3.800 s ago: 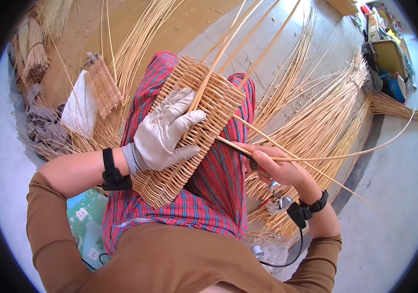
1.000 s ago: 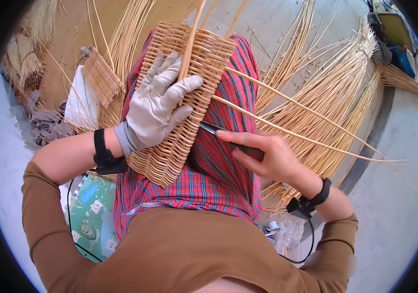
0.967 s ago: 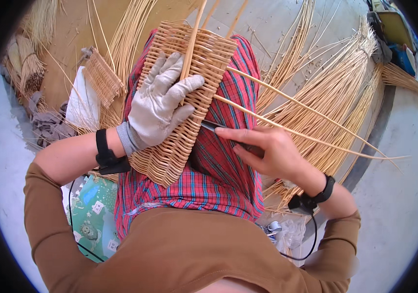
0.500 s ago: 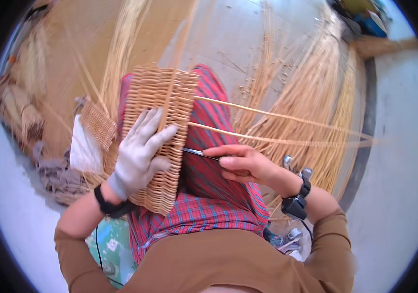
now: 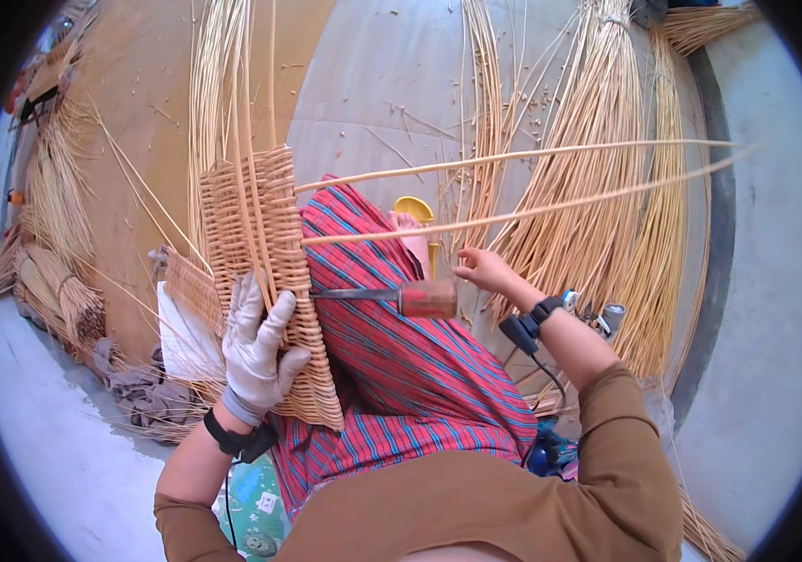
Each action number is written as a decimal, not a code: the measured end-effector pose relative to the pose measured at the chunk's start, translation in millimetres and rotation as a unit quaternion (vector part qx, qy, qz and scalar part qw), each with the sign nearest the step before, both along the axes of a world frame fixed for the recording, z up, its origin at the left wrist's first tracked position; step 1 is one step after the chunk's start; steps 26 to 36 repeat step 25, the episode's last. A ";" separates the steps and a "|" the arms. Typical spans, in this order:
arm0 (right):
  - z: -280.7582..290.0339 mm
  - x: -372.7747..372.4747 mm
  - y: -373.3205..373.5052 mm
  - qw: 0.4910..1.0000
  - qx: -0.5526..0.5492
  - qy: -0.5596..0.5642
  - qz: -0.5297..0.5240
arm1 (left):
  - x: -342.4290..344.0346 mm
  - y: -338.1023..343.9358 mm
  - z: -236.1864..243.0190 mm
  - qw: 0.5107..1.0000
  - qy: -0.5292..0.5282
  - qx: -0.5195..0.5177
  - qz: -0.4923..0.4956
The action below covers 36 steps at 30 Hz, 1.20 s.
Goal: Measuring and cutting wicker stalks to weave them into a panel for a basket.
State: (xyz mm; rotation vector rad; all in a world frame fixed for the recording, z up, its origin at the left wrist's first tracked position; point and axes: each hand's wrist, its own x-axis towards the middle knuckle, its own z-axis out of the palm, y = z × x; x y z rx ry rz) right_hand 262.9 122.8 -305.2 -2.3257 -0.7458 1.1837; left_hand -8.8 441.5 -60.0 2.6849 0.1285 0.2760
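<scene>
A woven wicker panel (image 5: pixel 303 309) leans across my lap, with long rods rising from its top. My left hand (image 5: pixel 259 342), in a whitish glove, is closed round its lower part, fingers over the face and the rods. A tool with a metal shaft and a reddish-brown wooden handle (image 5: pixel 429 299), like an awl, sticks in the panel's right edge. My bare right hand (image 5: pixel 492 273) is just beyond the handle's end, apart from it, its fingers loosely bent with a gap between them. Two long pale rods, an upper rod (image 5: pixel 513 159) and a lower rod (image 5: pixel 513 217), stretch right from the panel.
Large bundles of rods (image 5: pixel 598 140) lie on the floor to the right. More rods (image 5: pixel 218 103) lie ahead, and a cut bundle (image 5: pixel 78 304) is at left. A smaller woven piece (image 5: pixel 195 290) and white cloth (image 5: pixel 181 337) are beside my left leg. A yellow object (image 5: pixel 413 208) sits by my foot.
My right hand has let go of the awl-like tool and moved right, leaving it stuck in the panel. The panel sits further left, and the two side rods now slope upward.
</scene>
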 end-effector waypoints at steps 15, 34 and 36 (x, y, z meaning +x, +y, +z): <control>-145.6 59.5 39.9 0.971 -0.066 -0.136 -0.183 | 12.0 4.0 -2.4 0.996 -0.015 -0.079 0.033; 90.8 43.1 -2.6 0.897 0.213 0.369 -0.121 | 6.1 -8.9 -6.9 0.993 -0.040 -0.079 0.075; 90.8 43.1 -2.6 0.897 0.213 0.369 -0.121 | 6.1 -8.9 -6.9 0.993 -0.040 -0.079 0.075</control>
